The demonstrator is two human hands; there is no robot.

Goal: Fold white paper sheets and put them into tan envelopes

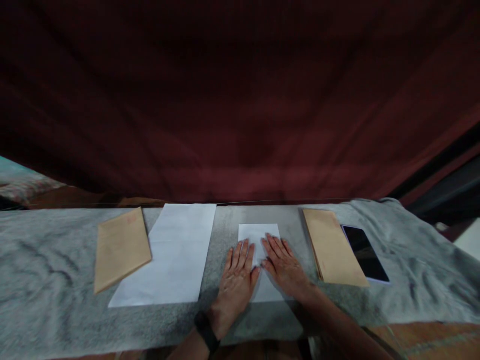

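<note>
A narrow white sheet of paper (265, 291) lies on the grey cloth in front of me, apparently folded. My left hand (237, 280) rests flat over its left side, fingers stretched out and a dark band on the wrist. Over the right side lies my right hand (284, 267), also flat with fingers extended. The two thumbs come close together near the middle of the paper. Neither hand grips anything. Parts of the paper are hidden beneath the palms.
Left of my hands lie larger white paper (174, 267) and a brown envelope (122, 250) overlapping it. To the right are stacked brown envelopes (333, 250) beside a dark-screened phone (365, 255). Grey cloth (48, 300) covers the surface; a dark red curtain (240, 110) hangs behind.
</note>
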